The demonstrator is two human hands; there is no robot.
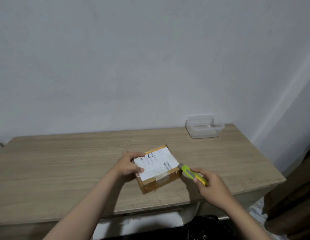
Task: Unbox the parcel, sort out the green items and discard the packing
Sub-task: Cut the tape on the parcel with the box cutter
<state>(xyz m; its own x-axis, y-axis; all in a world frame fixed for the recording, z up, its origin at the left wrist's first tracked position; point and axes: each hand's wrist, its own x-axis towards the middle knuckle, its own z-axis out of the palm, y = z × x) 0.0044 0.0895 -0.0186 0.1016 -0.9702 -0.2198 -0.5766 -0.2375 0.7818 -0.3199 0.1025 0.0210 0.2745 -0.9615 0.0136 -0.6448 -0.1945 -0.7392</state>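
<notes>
A: What's on the left?

B: The left hand [129, 164] has its grip clamped on the left edge of the parcel [157, 168], fingers curled over the top, thumb on the white label [156, 164].

A: And the parcel itself?

B: A small taped cardboard box, lying flat near the middle of the tabletop [64, 161], still sealed.

A: Further right?

B: The right hand [211, 185] has its grip closed round a yellow-green box cutter [192, 174], whose tip touches the parcel's right corner. A clear plastic container [204, 126] sits at the far right, well apart.
</notes>
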